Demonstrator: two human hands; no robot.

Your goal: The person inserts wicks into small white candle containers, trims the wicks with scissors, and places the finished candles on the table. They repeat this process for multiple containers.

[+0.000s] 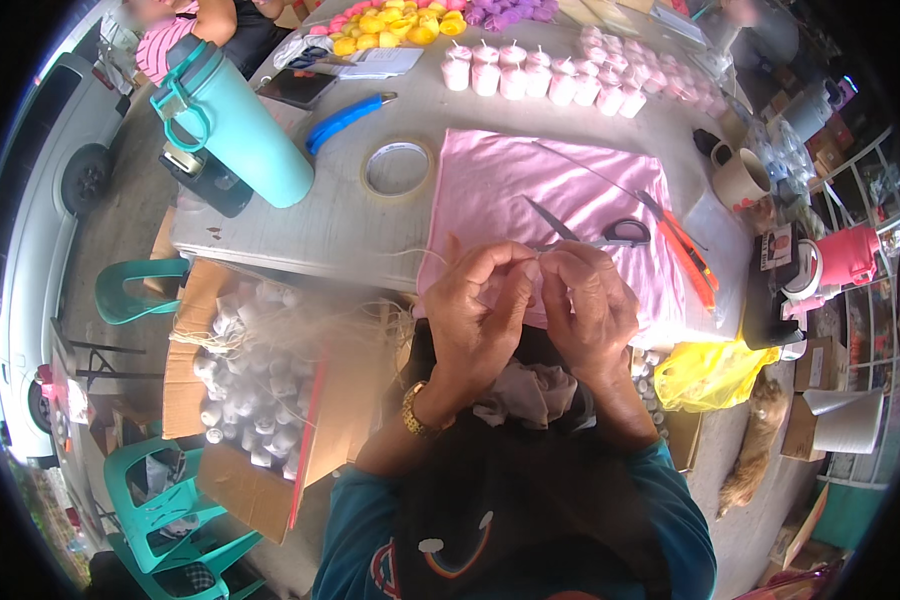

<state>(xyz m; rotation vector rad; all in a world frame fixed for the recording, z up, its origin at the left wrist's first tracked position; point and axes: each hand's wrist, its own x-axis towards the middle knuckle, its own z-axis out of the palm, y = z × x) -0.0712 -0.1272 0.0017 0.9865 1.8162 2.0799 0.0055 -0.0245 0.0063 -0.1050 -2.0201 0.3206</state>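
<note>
Left hand: above the near edge of the cloth, thumb and forefinger closed together in a pinch; gold watch on the wrist.

Right hand: just beside the left, fingertips likewise pinched and meeting the left's. Whatever sits between the tips is too small to tell.

String, pale, thin: over the near left part of the cloth, running to the left hand and out of sight behind it.

Cloth, pink: spread on the table.

Scissors, dark-handled: on the cloth, just beyond the hands, blades pointing far left.

Cutter, orange: at the cloth's right side.

Tape roll, tan: flat, just left of the cloth.

Knife, blue: beyond the tape roll, to its left.

Bottle, turquoise, with lidded top and loop: table's left side.

Phone, dark: behind the bottle, lying flat.

Candles, pink and white, many: upright in rows beyond the cloth.

Petals, yellow: heaped at the far side; purple ones beside them.

Mug, pale: right of the cloth.

Carton, open: left of the left forearm, holding many white pieces.

Bag, yellow plastic: right of the right forearm.

Animal, brown, furry: on the floor, near the bag.
</note>
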